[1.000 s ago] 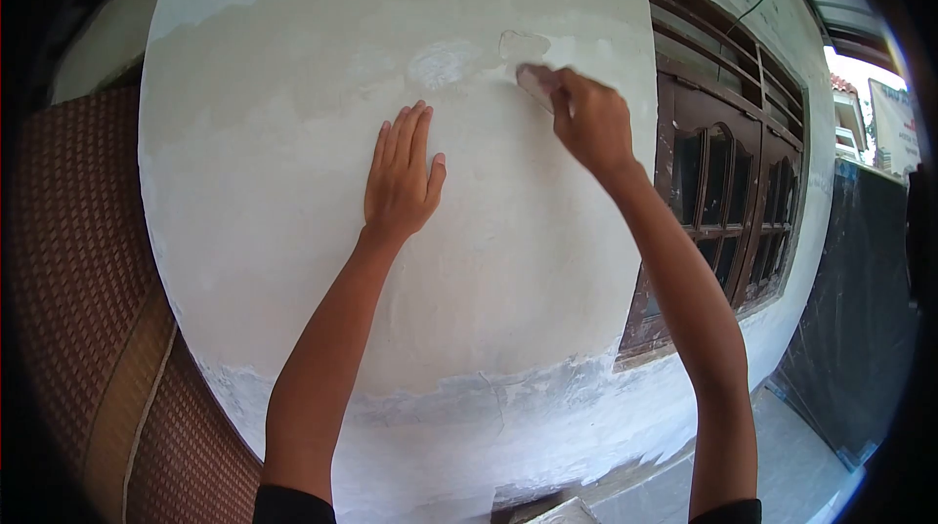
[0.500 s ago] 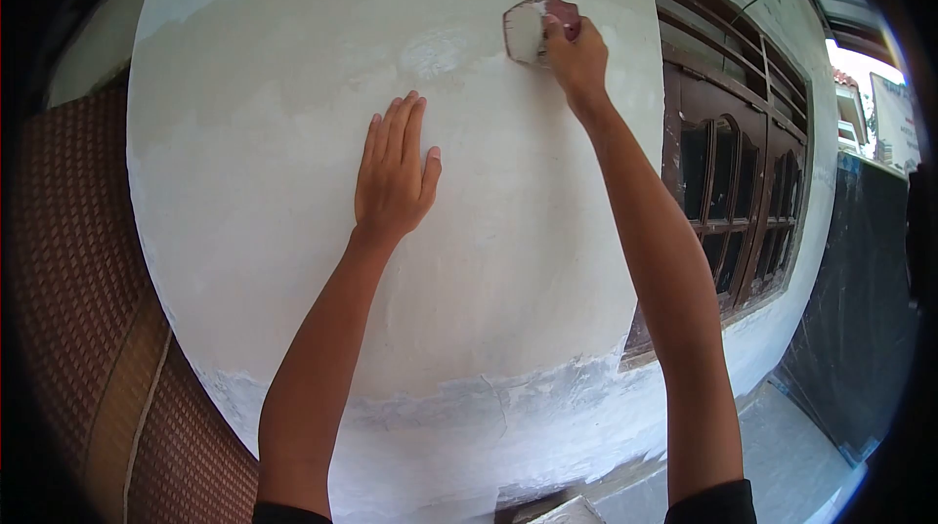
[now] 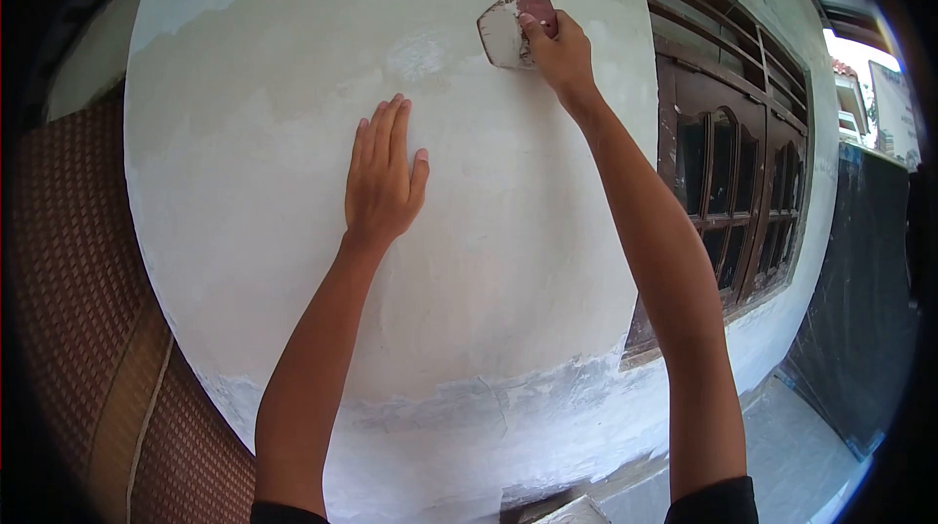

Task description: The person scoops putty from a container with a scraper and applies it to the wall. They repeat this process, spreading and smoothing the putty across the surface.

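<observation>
My right hand [image 3: 562, 55] grips a putty scraper [image 3: 502, 34] by its reddish-brown part, with the thumb on top. Its wide blade is coated in whitish putty and lies at the wall's surface, high up. Lower and to the left, my left hand [image 3: 383, 172] rests flat against the plastered wall [image 3: 489, 260], fingers pointing up and thumb apart, holding nothing. A whiter, rough putty patch [image 3: 417, 57] shows on the wall between the hand and the blade. Around it spreads a damp-looking greyish area with a wavy upper edge.
A brown wooden window [image 3: 728, 163] with panes and slats is set into the wall at right. Woven brown panels [image 3: 68, 260] stand at left. A dark sheet [image 3: 850, 299] leans at far right above the grey floor [image 3: 782, 446]. A pale object [image 3: 576, 511] lies at the bottom edge.
My right hand has slid the scraper a little to the left across the wall. My left hand stays flat in about the same place; the view has shifted slightly.
</observation>
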A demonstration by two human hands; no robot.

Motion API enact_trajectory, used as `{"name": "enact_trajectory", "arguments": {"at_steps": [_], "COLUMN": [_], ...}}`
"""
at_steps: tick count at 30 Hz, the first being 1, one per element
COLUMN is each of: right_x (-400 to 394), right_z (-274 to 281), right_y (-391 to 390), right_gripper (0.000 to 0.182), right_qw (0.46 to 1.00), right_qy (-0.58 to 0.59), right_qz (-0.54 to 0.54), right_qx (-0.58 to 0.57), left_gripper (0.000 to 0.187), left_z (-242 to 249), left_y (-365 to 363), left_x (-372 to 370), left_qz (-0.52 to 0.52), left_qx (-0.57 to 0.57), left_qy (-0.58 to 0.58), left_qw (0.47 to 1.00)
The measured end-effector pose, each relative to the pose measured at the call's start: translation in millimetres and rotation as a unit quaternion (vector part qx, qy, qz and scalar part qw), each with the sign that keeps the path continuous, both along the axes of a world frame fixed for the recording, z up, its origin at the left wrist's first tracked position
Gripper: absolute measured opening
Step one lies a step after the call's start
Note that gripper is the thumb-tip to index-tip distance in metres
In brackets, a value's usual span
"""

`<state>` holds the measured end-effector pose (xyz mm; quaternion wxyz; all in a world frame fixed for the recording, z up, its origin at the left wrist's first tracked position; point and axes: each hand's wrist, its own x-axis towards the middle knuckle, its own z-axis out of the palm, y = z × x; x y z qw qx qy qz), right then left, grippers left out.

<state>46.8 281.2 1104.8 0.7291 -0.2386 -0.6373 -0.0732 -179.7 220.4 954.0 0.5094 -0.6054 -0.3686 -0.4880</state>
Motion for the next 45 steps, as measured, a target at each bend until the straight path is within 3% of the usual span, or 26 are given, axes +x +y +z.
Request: {"name": "enact_trajectory", "arguments": {"at_steps": [7, 9, 10, 12, 15, 16, 18, 20, 21, 22, 24, 26, 28, 30, 34, 37, 39, 40, 42, 45], "right_x": [71.4, 66.5, 55.9, 26.9, 18.5, 27.2, 54.2, 77.3, 74.2, 64.0, 42.2, 9.9, 1.7, 14.2, 75.2, 63.2, 43.9, 31.5, 13.4, 43.7], "right_z": [31.4, 27.1, 23.6, 16.7, 12.1, 15.9, 24.7, 29.5, 22.9, 21.8, 20.0, 20.0, 14.1, 23.7, 34.5, 24.4, 25.0, 25.8, 12.3, 30.1], "right_y": [44.0, 28.7, 19.6, 15.0, 13.9, 20.2, 35.1, 41.4, 20.7, 12.2, 5.9, 9.2, 0.9, 23.4, 36.2, 11.7, 20.0, 25.8, 0.1, 43.0], "right_gripper": [0.039, 0.035, 0.033, 0.029, 0.037, 0.037, 0.043, 0.045, 0.044, 0.044, 0.043, 0.042, 0.043, 0.046, 0.044, 0.04, 0.038, 0.04, 0.042, 0.045], "right_qw": [0.988, 0.979, 0.984, 0.99, 0.995, 0.995, 0.994, 0.985, 0.98, 0.981, 0.982, 0.991, 0.996, 0.998, 0.977, 0.973, 0.974, 0.98, 0.998, 0.994], "right_qy": [0.153, 0.119, 0.076, 0.009, -0.049, -0.048, 0.097, 0.166, 0.193, 0.192, 0.087, 0.001, -0.028, 0.014, 0.185, 0.226, 0.126, 0.058, -0.033, 0.072], "right_qz": [-0.03, 0.164, 0.163, 0.129, -0.069, -0.069, 0.0, -0.019, 0.024, 0.024, 0.165, 0.097, 0.058, -0.058, -0.084, -0.042, 0.186, 0.181, -0.005, -0.077], "right_qx": [-0.019, 0.017, 0.0, 0.056, 0.059, 0.06, -0.042, -0.041, -0.031, -0.031, 0.03, 0.091, 0.065, 0.032, -0.057, -0.026, 0.036, 0.048, 0.047, -0.008], "left_gripper": [0.055, 0.055, 0.055, 0.055, 0.055, 0.055, 0.055, 0.055, 0.055, 0.055, 0.055, 0.055, 0.055, 0.055, 0.056, 0.055, 0.055, 0.055, 0.055, 0.055], "left_z": [-0.3, -1.1, -1.0, -0.2, -1.2, -1.2, -1.7, -2.2, -2.7, -2.4, -2.4, -2.5, -3.1, -1.3, -3.7, -2.0, -1.5, -1.4, -1.2, -0.9], "left_y": [0.2, 0.9, 1.0, 1.1, 0.9, 0.7, 0.9, 2.0, 2.0, 2.1, 3.6, 3.5, 3.3, 2.1, 2.8, 2.4, 2.7, 2.6, 2.4, 1.5], "left_x": [0.9, 2.7, 2.6, 1.4, 0.9, 0.5, -0.4, 1.4, 1.2, 2.1, 4.7, 1.9, -0.3, -2.0, 2.4, 3.3, 4.6, 2.7, 0.3, -0.9], "left_qz": [0.012, 0.012, 0.01, 0.007, 0.008, 0.006, 0.005, 0.015, 0.015, 0.019, 0.021, 0.017, 0.012, 0.009, 0.018, 0.04, 0.057, 0.038, 0.019, 0.008], "left_qx": [-0.001, 0.001, 0.002, 0.002, 0.005, 0.002, -0.001, 0.004, 0.004, 0.008, 0.01, 0.009, 0.009, 0.011, 0.01, 0.011, 0.005, 0.006, 0.008, 0.013], "left_qy": [-0.005, -0.004, -0.006, -0.005, 0.001, 0.001, -0.001, -0.004, -0.007, -0.008, -0.007, -0.005, -0.002, 0.001, -0.006, -0.011, -0.016, -0.013, -0.009, -0.005], "left_qw": [1.0, 1.0, 1.0, 1.0, 1.0, 1.0, 1.0, 1.0, 1.0, 1.0, 1.0, 1.0, 1.0, 1.0, 1.0, 0.999, 0.998, 0.999, 1.0, 1.0]}}
